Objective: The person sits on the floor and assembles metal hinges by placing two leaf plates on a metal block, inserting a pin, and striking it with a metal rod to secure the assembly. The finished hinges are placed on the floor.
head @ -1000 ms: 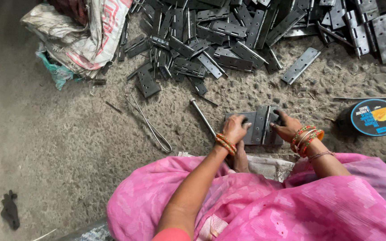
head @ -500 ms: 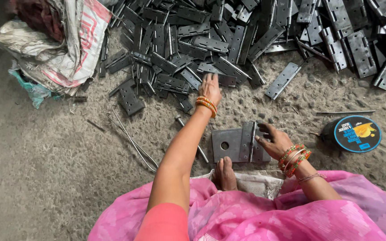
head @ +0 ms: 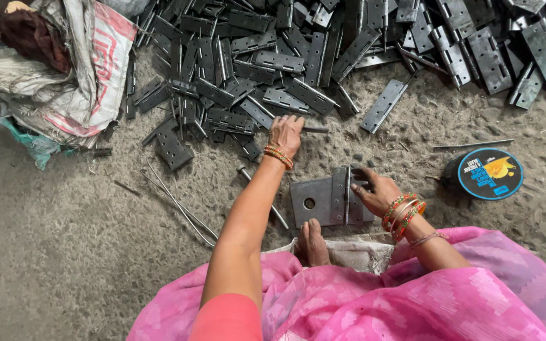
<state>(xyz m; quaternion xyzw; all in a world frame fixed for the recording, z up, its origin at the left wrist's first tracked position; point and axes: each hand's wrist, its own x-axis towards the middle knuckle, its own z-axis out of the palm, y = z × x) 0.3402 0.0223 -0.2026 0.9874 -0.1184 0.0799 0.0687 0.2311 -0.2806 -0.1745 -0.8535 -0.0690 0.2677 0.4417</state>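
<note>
My left hand reaches forward to the near edge of a big pile of dark metal hinges. Its fingers curl around a short metal pin that sticks out to the right. My right hand rests close to me, fingers gripping a hinge that lies on a flat steel plate with a hole. My bare foot touches the plate's near edge. Both wrists wear bangles, and pink cloth covers my lap.
A round tin with a blue lid stands on the sandy ground at the right. Crumpled sacks lie at the far left. Thin bent rods lie left of my arm. One loose hinge and a long pin lie apart.
My left hand left the plate and stretched forward to the hinge pile, closing on a pin. My right hand stayed on the hinge at the plate.
</note>
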